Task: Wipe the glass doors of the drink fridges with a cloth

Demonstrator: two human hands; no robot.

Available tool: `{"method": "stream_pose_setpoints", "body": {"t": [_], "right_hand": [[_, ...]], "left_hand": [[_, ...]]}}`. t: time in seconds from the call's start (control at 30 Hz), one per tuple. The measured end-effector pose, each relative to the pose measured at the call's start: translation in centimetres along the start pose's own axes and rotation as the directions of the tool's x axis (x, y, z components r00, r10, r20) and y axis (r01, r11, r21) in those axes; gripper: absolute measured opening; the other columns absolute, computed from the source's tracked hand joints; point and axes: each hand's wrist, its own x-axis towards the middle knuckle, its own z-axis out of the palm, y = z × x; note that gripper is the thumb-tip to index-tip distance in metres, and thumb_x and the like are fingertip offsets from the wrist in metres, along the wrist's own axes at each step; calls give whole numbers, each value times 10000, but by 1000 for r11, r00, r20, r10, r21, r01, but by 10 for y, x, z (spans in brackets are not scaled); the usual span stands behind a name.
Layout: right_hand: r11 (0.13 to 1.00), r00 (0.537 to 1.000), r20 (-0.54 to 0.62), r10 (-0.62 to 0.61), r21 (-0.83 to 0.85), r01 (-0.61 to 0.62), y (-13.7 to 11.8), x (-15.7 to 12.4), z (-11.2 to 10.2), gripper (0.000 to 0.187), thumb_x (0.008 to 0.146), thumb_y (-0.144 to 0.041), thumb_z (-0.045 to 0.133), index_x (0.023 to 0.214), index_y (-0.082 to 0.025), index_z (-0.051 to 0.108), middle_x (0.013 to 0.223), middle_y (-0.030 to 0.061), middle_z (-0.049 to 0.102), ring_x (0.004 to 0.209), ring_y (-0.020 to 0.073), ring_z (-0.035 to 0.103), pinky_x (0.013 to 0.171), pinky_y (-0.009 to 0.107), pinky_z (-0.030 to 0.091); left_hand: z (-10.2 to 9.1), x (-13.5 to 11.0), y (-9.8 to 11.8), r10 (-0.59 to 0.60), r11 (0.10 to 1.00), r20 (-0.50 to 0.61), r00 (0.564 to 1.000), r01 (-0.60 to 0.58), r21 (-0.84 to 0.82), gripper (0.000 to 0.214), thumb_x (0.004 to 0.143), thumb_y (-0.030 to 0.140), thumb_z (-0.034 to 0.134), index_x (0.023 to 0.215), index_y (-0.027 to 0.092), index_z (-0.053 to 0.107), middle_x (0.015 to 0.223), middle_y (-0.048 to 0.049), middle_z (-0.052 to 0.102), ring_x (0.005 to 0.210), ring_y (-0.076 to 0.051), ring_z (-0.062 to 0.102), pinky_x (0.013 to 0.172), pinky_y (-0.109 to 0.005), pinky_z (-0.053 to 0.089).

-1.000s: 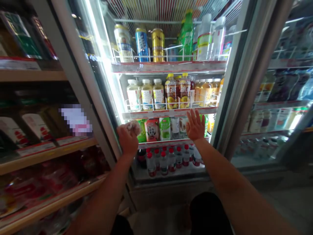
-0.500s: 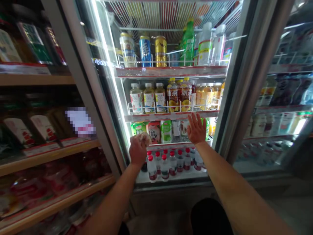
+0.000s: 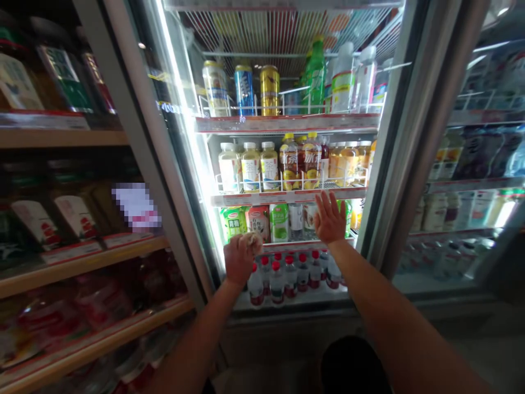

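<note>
My left hand (image 3: 239, 259) is closed around a crumpled, pale cloth (image 3: 253, 241). It is held up against the glass door of a lit drinks fridge, in front of the lower shelves. My right hand (image 3: 330, 220) is raised with its fingers spread, palm toward the glass, and holds nothing. It appears to lie flat on the door, over the shelf edge below the tea bottles (image 3: 290, 161). Behind my left hand are a green drink carton (image 3: 233, 221) and a red carton (image 3: 257, 220), partly hidden. Several red-capped water bottles (image 3: 276, 282) stand on the fridge floor.
Wooden shelves (image 3: 98, 257) with dark bottles stand close on the left. A thick metal door frame (image 3: 418, 137) separates this door from another fridge section on the right. Cans (image 3: 269, 90) and a green bottle (image 3: 316, 76) fill the upper shelf.
My left hand has moved a little right and down with the cloth. My right hand stays in nearly the same place, fingers still spread. The view has shifted slightly.
</note>
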Motion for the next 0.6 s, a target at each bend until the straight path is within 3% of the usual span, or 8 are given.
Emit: {"method": "stream_pose_setpoints", "body": {"t": [0.07, 0.23, 0.3, 0.43, 0.5, 0.6], "right_hand": [[1000, 1000, -18, -12, -6, 12, 0, 0, 0, 558, 994, -307, 413, 1546, -230, 373, 1562, 71, 444, 1531, 206, 272, 1276, 435, 80], [1000, 1000, 13, 7, 16, -7, 0, 0, 0, 552, 998, -308, 397, 1546, -243, 372, 1571, 73, 429, 1527, 212, 282, 1274, 453, 84], [999, 1000, 23, 14, 29, -14, 0, -1, 0, 551, 998, -308, 398, 1545, -248, 373, 1573, 71, 427, 1527, 213, 283, 1274, 457, 84], [1000, 1000, -4, 11, 28, -10, 0, -2, 2, 555, 990, -294, 414, 1542, -241, 377, 1567, 66, 437, 1540, 197, 251, 1282, 448, 70], [998, 999, 14, 30, 48, -30, -3, -2, 2, 556, 989, -280, 407, 1543, -239, 374, 1569, 68, 434, 1546, 193, 233, 1285, 460, 60], [987, 991, 56, 122, 97, -127, -17, -1, -4, 562, 993, -247, 371, 1553, -217, 346, 1588, 80, 400, 1557, 208, 199, 1281, 514, 88]], "left_hand": [[0, 5, 2, 23, 1000, 0, 1000, -23, -6, 231, 955, 236, 483, 1069, 191, 680, 1028, -99, 650, 959, -217, 607, 800, -332, 454], [-5, 46, 10, -29, 999, -125, 992, 24, -36, 261, 940, 188, 500, 1149, 200, 656, 1103, -104, 624, 1036, -224, 591, 883, -341, 474], [-3, 37, 14, 4, 1000, -124, 992, -8, -30, 254, 939, 176, 498, 1136, 194, 656, 1084, -103, 623, 1002, -219, 595, 856, -335, 482], [3, 3, 20, 138, 990, 5, 990, -138, -6, 209, 938, 173, 515, 1076, 206, 668, 1018, -80, 635, 930, -204, 603, 803, -316, 487], [4, 6, 20, 152, 988, 33, 988, -152, -9, 207, 935, 168, 522, 1076, 211, 667, 1021, -77, 631, 937, -205, 602, 815, -319, 491], [2, 35, 19, 68, 996, -22, 997, -70, -60, 237, 935, 162, 508, 1112, 202, 660, 1072, -93, 614, 1003, -215, 594, 879, -341, 498]]}}
